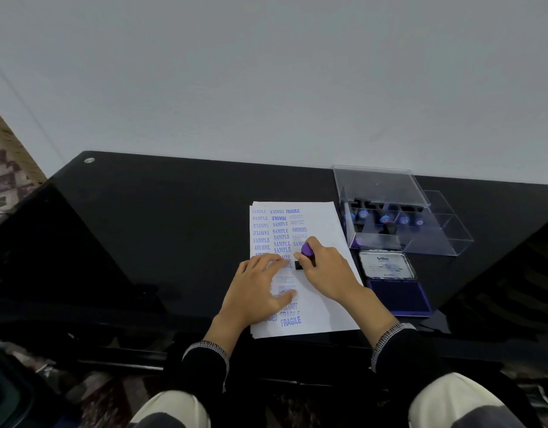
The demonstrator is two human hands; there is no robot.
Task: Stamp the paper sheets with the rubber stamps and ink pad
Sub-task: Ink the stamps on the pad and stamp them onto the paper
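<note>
Paper sheets (325, 291) lie in a thin stack on the black table (161, 230), their near edge close to the table's front edge, with broad bare tabletop to the left. One left hand (257, 291) rests flat on the top sheet, fingers straight and spread. One right hand (325, 273) grips a purple-handled rubber stamp (306, 254), its dark base down on the page. Just right of the sheets sits one open ink pad (399, 296), and behind it one clear plastic box (390, 217) showing about five blue-topped stamps.
</note>
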